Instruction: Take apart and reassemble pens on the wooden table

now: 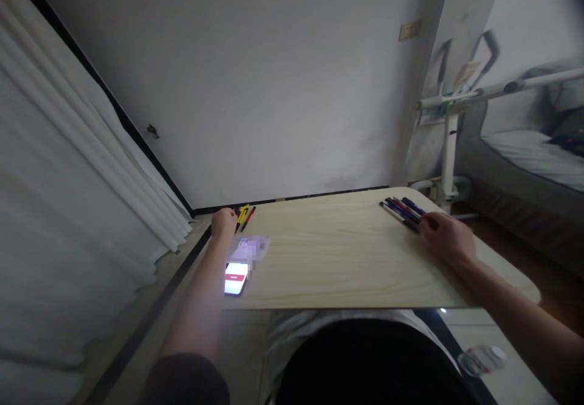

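Observation:
My left hand (pixel 223 225) rests at the far left corner of the light wooden table (pixel 337 253), its fingers curled on a small bunch of yellow, black and red pens (pixel 245 215). My right hand (pixel 446 238) lies on the table's right side with its fingertips touching a row of several black, red and blue pens (pixel 403 210). The fingers of both hands are mostly hidden behind the knuckles.
A lit phone (pixel 236 278) lies near the table's front left edge, with a clear plastic bag (pixel 249 249) just behind it. White curtains (pixel 77 180) hang at the left. A white stand (pixel 449 155) and a grey sofa (pixel 524 162) are at the right.

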Available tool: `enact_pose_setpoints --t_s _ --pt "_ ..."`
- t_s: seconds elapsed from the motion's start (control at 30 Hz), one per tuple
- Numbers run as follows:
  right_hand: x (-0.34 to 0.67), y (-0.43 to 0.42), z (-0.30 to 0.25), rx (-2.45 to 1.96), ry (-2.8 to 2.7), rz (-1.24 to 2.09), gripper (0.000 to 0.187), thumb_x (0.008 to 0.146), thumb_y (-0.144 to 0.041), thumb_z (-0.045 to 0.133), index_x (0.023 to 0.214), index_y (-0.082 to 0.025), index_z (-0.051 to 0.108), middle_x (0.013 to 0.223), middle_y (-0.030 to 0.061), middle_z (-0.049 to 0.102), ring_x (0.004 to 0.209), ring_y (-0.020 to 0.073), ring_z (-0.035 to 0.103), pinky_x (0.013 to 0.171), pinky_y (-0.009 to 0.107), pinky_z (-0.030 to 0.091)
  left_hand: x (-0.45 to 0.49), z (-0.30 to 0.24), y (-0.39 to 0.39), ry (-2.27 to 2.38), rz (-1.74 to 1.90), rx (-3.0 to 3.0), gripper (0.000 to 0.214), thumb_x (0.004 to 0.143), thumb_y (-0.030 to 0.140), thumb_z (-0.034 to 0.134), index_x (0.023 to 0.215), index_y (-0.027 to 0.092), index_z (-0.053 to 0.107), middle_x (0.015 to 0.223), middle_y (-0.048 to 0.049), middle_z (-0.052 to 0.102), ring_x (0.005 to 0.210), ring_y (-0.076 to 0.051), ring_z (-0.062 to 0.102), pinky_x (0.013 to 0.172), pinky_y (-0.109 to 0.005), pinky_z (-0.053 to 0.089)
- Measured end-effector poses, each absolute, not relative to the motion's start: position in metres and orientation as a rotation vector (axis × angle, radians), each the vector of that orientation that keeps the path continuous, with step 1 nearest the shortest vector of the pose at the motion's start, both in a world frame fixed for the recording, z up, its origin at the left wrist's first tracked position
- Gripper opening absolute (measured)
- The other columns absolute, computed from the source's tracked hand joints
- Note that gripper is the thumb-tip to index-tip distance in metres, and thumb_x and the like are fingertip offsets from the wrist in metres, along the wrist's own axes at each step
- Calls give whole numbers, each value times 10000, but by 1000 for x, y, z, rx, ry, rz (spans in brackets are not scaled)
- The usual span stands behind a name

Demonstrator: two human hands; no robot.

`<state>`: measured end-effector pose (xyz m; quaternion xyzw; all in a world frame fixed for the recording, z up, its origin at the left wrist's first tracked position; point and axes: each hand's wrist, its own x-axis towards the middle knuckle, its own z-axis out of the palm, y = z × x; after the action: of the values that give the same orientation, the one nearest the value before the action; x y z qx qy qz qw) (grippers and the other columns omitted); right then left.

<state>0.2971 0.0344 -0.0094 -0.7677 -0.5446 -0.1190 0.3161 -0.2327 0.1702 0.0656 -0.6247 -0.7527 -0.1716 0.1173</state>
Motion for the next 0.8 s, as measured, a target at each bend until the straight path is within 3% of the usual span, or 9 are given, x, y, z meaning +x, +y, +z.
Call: enact_pose_setpoints --t_s 0.4,0.63,0.8 --pt "304 34 -14 -1979 -1447 -275 163 714 -399 436 756 -320 572 737 45 621 610 280 575 475 358 389 -179 95 150 -2074 -819 -2124 239 742 208 448 785 127 668 790 -114 657 701 -162 567 603 -237 361" --pt "308 43 -26 -1975 -1512 -298 280 704 -417 440 854 -242 599 868 83 632 646 246 583 490 307 390 -130 81 134 -1991 -915 -2440 193 685 203 489 621 111 646 560 -28 595 557 -115 498 516 -204 303" --pt "313 47 -31 -1966 -1564 -281 280 713 -419 442 866 -243 595 865 93 634 658 264 582 498 324 385 -111 67 122 -1950 -950 -2643 207 680 188 476 595 108 647 547 -21 587 550 -115 503 529 -205 321"
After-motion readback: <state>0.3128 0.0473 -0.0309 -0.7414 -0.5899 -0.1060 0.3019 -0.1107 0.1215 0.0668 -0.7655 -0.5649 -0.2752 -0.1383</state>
